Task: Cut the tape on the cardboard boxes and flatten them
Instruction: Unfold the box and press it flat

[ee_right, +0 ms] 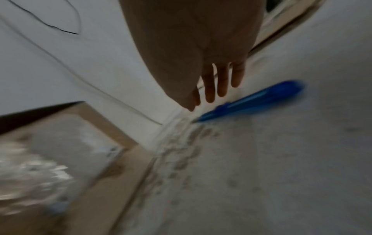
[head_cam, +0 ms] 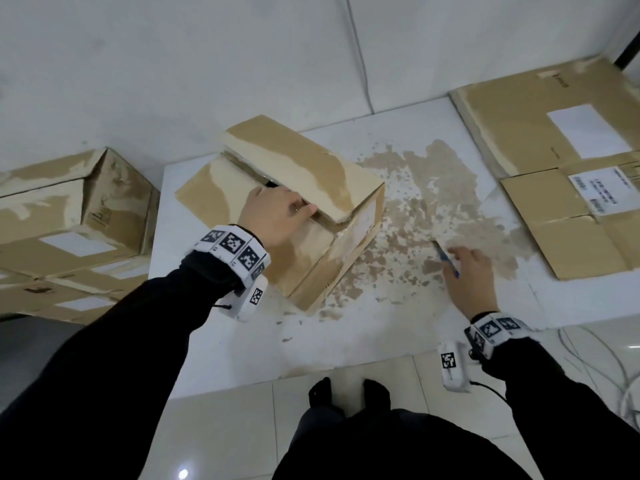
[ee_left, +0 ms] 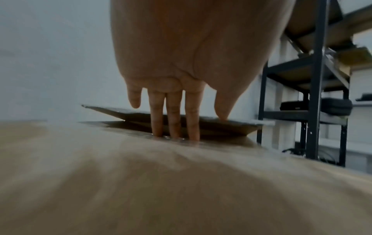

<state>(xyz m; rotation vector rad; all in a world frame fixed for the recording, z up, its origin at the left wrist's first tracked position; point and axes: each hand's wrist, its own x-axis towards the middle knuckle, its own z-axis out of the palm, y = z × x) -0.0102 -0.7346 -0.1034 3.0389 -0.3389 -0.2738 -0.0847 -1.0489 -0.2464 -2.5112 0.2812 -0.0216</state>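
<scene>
Currently, the cardboard box (head_cam: 294, 199) sits on the white desk (head_cam: 398, 327) toward its far left corner, its top seam parted and the far flap (ee_left: 181, 118) raised. Left hand (head_cam: 273, 216): three fingers (ee_left: 174, 114) reach straight down into the seam gap, thumb on top of the raised flap, so the grip pinches that flap's edge. Right hand (head_cam: 472, 282): fingers extended and relaxed, holding nothing; it hovers by the blue utility knife (ee_right: 251, 101), which lies on the desk right of the box. Contact with the knife is possible; the wrist view is too blurred to confirm. Flattened cardboard (head_cam: 568, 161) lies at the desk's far right corner. More boxes (head_cam: 69, 216) stand stacked off the left edge.
</scene>
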